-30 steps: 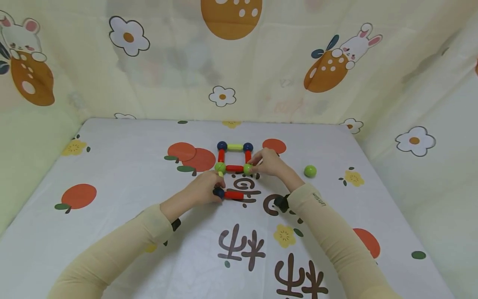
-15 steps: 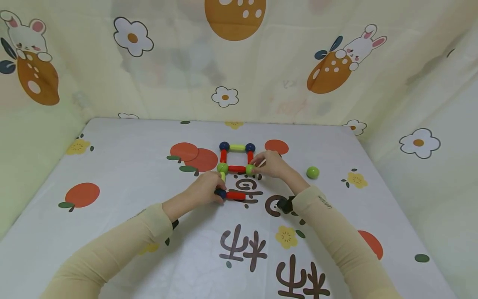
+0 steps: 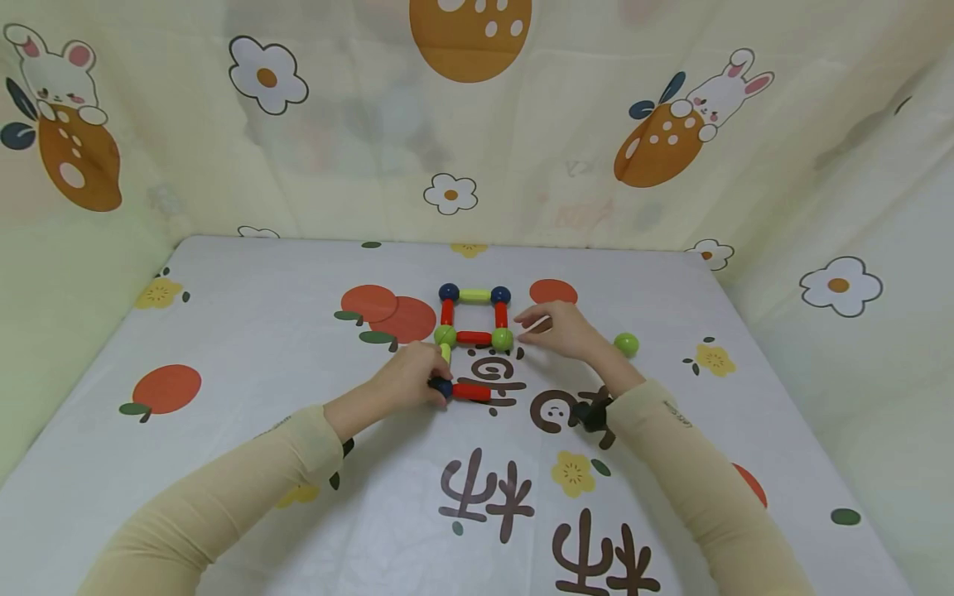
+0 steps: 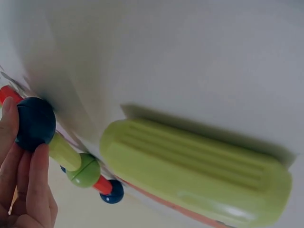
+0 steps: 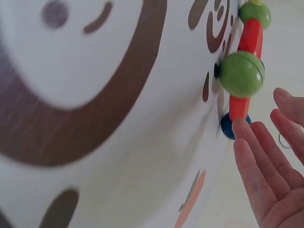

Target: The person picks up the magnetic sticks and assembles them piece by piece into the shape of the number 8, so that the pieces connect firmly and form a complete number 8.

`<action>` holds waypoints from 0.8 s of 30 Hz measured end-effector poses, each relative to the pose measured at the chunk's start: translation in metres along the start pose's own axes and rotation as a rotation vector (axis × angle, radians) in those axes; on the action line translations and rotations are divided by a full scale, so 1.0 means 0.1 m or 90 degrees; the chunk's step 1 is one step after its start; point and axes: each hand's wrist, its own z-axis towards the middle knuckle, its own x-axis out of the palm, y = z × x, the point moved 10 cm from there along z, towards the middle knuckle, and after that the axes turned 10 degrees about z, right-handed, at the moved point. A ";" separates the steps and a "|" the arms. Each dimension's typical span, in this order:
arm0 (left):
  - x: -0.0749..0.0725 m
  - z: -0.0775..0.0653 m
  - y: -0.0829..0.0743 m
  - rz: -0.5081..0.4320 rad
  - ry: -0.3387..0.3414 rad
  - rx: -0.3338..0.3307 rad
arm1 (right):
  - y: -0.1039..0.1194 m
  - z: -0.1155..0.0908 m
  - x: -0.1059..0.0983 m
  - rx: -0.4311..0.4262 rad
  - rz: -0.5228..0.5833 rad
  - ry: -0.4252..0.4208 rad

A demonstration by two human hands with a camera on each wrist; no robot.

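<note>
Magnetic rods and balls form a square on the table: two dark blue balls at the back, two green balls at the front, red rods [image 3: 474,338] and a yellow-green rod [image 3: 474,295] between them. Another yellow-green rod [image 4: 65,152] runs from the front left green ball [image 3: 445,334] to a dark blue ball [image 4: 36,123], which my left hand [image 3: 412,375] pinches. From that ball a red rod [image 3: 472,392] points right. My right hand [image 3: 561,329] hovers just right of the front right green ball [image 5: 242,74], fingers loosely spread and holding nothing.
A loose green ball [image 3: 626,344] lies beyond my right wrist. Close to the left wrist camera, a loose yellow-green rod [image 4: 194,171] lies on the tablecloth [image 3: 246,331]. A patterned curtain [image 3: 358,124] hangs along the back and sides.
My right hand has let go of the front right green ball and moved slightly right. My left hand keeps its pinch on the dark blue ball.
</note>
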 end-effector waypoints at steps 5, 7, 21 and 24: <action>-0.01 -0.01 0.00 -0.005 -0.016 0.017 | -0.04 -0.09 -0.14 -0.023 -0.006 -0.036; -0.02 -0.01 0.00 -0.001 -0.022 0.023 | -0.05 -0.13 -0.19 -0.029 -0.010 -0.047; -0.02 -0.04 0.01 0.010 -0.037 0.022 | -0.24 -0.45 -0.61 -0.007 -0.018 -0.118; -0.01 -0.03 0.02 0.014 -0.037 0.020 | -0.31 -0.51 -0.69 0.005 -0.030 -0.124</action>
